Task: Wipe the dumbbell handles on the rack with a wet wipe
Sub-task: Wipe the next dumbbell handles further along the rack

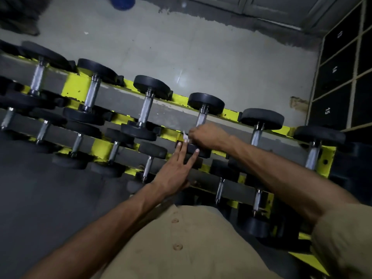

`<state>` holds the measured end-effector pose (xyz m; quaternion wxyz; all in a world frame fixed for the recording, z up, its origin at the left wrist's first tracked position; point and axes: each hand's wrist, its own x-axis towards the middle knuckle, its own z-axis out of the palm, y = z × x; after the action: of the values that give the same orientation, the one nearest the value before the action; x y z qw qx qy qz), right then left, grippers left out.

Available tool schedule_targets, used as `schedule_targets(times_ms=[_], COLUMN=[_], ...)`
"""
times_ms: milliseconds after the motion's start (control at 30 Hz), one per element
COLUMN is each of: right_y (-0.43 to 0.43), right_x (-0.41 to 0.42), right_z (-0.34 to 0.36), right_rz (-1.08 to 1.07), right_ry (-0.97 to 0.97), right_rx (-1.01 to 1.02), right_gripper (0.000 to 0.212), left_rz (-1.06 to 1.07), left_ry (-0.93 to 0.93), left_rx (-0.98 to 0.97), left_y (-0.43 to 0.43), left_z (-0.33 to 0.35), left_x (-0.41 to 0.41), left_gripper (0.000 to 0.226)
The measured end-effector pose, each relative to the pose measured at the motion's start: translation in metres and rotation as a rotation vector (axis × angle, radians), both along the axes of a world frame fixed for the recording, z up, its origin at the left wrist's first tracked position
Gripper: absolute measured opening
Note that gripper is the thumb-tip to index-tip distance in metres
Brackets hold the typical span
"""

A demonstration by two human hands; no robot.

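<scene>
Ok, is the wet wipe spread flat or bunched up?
Bunched. Only a small crumpled white bit of the wet wipe pokes out of the right hand, which grips the dumbbell handle.

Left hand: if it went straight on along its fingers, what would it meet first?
First the near black weight head of the dumbbell whose handle the right hand grips with the wet wipe. The left hand's fingertips seem to touch that head already, though depth is unclear.
</scene>
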<state>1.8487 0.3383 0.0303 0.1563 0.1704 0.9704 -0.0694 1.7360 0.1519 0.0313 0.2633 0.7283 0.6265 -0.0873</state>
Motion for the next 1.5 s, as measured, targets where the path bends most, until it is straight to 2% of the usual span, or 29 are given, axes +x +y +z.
schedule_targets(times_ms=[100, 200, 267, 333, 433, 533, 600, 700, 800, 967, 1133, 1233, 1367, 1500], right_y=[0.011, 0.039, 0.039, 0.024, 0.005, 0.002, -0.006, -0.025, -0.035, -0.022, -0.013, -0.003, 0.014, 0.009], right_x=[0.006, 0.014, 0.018, 0.019, 0.027, 0.035, 0.036, 0.029, 0.020, -0.001, 0.000, 0.002, -0.003, -0.012], right_z=[0.005, 0.014, 0.013, 0.005, -0.011, -0.025, -0.033, -0.046, -0.059, -0.065, -0.074, -0.068, -0.059, -0.063], right_rz=[0.071, -0.044, -0.097, -0.067, -0.023, -0.262, -0.602, -1.169, -1.417, -1.641, -1.802, -1.879, -1.895, -1.860], right_ry=[0.032, 0.129, 0.190, 0.229, 0.224, 0.324, 0.476, 0.707, 0.806, 0.948, 1.020, 1.154, 1.265, 1.198], right_rx=[0.013, 0.200, 0.248, 0.201, 0.020, -0.169, -0.294, -0.672, -0.796, -0.810, -1.094, -1.198, -1.175, -1.143], right_gripper=[0.017, 0.015, 0.016, 0.023, 0.030, 0.023, 0.013, 0.018, 0.018, 0.017, 0.012, 0.016, 0.011, 0.012], left_rz=[0.026, 0.030, 0.030, 0.032, 0.025, 0.015, 0.013, 0.010, -0.012, -0.060, -0.111, -0.136, -0.161, -0.157], left_ry=[0.024, 0.045, 0.043, 0.046, 0.060, 0.056, 0.050, 0.049, 0.047, 0.029, 0.018, 0.008, 0.004, -0.001], left_rx=[-0.016, -0.034, -0.040, -0.047, -0.055, -0.060, -0.067, -0.061, -0.071, -0.076, -0.082, -0.081, -0.070, -0.052], left_y=[-0.001, 0.000, 0.001, 0.001, 0.000, 0.002, 0.002, 0.002, 0.003, 0.006, 0.008, 0.010, 0.012, 0.010], left_z=[0.004, 0.008, 0.011, 0.011, 0.010, 0.013, 0.014, 0.014, 0.015, 0.017, 0.016, 0.013, 0.010, 0.007], left_x=[0.008, 0.010, 0.011, 0.012, 0.012, 0.011, 0.011, 0.009, 0.006, -0.004, -0.013, -0.018, -0.024, -0.024], left_gripper=[0.120, 0.120, 0.121, 0.123, 0.126, 0.126, 0.126, 0.127, 0.125, 0.120, 0.120, 0.121, 0.121, 0.123])
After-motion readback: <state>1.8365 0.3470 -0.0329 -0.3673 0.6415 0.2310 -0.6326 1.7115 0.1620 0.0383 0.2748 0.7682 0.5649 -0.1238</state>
